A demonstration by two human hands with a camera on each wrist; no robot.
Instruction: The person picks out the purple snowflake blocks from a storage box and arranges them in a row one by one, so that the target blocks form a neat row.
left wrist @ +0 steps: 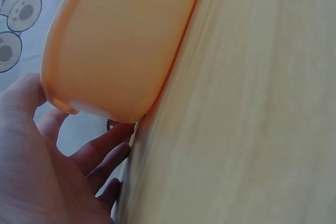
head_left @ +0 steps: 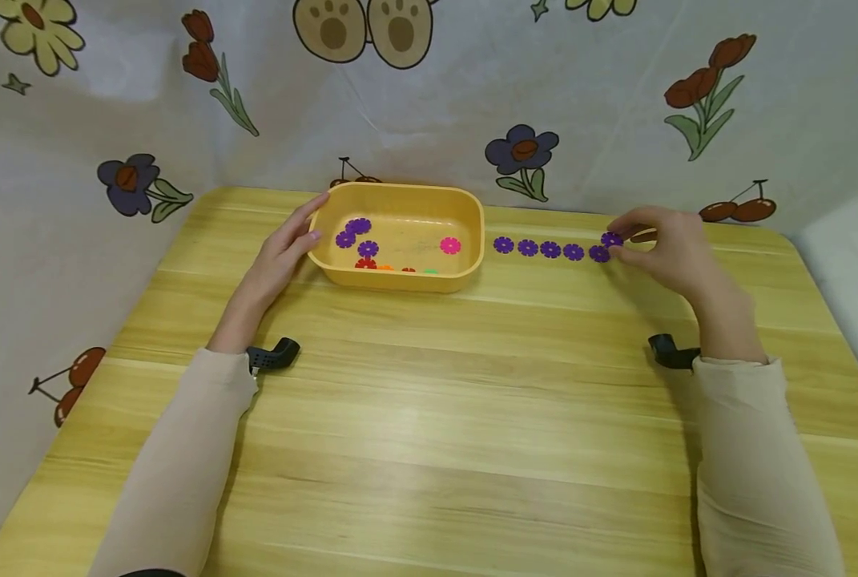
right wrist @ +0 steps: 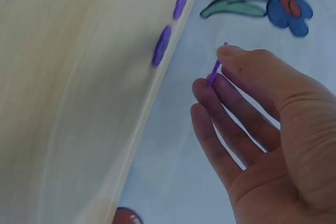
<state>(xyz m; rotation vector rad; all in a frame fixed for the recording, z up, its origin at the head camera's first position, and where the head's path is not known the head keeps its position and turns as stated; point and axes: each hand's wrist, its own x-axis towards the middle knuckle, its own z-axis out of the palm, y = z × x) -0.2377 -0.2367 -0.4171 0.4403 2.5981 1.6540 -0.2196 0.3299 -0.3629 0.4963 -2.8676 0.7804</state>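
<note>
From the head view, the right hand holds a purple disc at the end of the purple row on the tabletop; setting it down flat, just past the last one, would keep the line straight. At the left wrist, the left hand rests relaxed against the yellow tub, steadying it. At the right wrist, the thumb and fingers pinch the disc edge-on.

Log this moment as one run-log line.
left hand: steadies yellow plastic tray | right hand: pinches purple flower-shaped disc at end of purple disc row | surface: wooden table
</note>
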